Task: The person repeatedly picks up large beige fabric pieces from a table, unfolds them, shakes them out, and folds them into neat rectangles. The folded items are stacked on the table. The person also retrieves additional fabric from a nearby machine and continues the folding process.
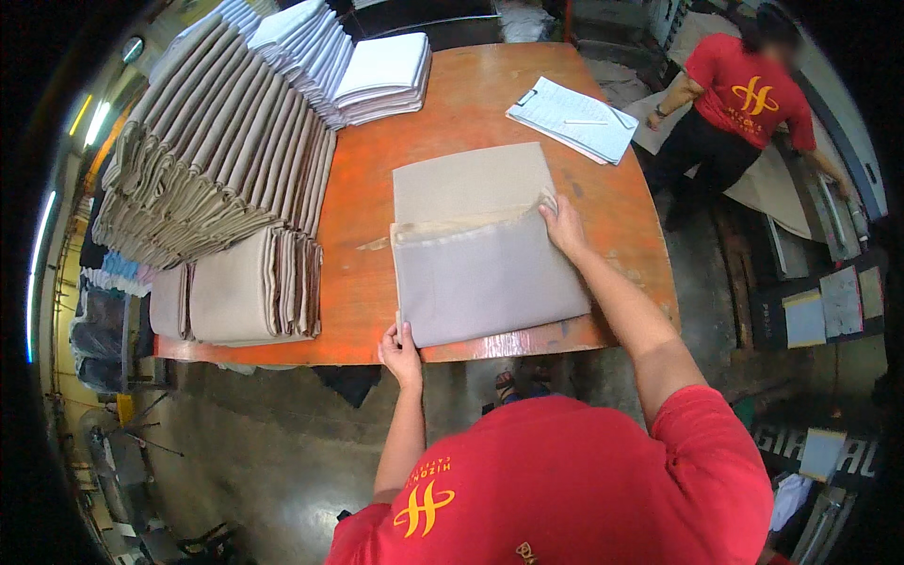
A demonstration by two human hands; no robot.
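Observation:
A folded beige-grey cloth [490, 282] lies in front of me on the orange wooden table [367, 282]. Its greyer near panel is folded up over part of the lighter far panel, and a pale hemmed edge runs across the middle. My left hand [401, 356] pinches the cloth's near left corner at the table's front edge. At the right end of the hemmed edge, my right hand [563, 226] grips the cloth, its fingers partly hidden beneath the thumb side.
Tall stacks of folded beige cloths [226, 132] fill the table's left side, with a lower beige pile [235, 292] in front. White folded cloths [381, 66] stand behind. A clipboard with papers [574, 118] and a pen lies far right. Another person in red [744, 94] works beyond the table.

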